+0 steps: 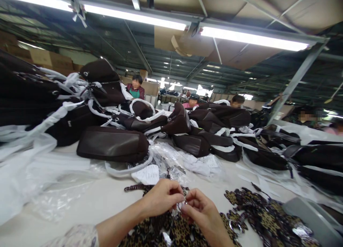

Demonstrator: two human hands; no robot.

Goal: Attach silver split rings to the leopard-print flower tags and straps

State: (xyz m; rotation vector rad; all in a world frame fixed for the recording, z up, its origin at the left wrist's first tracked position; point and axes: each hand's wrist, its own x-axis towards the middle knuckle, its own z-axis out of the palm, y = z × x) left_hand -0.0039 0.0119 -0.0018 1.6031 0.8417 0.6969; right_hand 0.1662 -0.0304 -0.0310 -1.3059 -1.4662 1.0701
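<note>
My left hand (164, 197) and my right hand (200, 209) meet at the near middle of the table, thumbs and fingers pinched together. Between their fingertips is a small shiny metal ring (182, 204), partly covered by the fingers. Whatever hangs from it is hard to make out. Right below my hands lies a heap of leopard-print charms (174, 234) with dark braided straps and bits of silvery wrapping. Another pile of these leopard-print pieces (268, 218), some with metal rings, spreads to the right of my right hand.
Dark brown bags (112, 145) with white-wrapped handles are heaped across the table's far side. Clear plastic and a printed paper (147, 175) lie before them. White wrapping (32, 175) covers the left. A grey bin (313, 218) stands at right. A person in a green apron (136, 92) is beyond.
</note>
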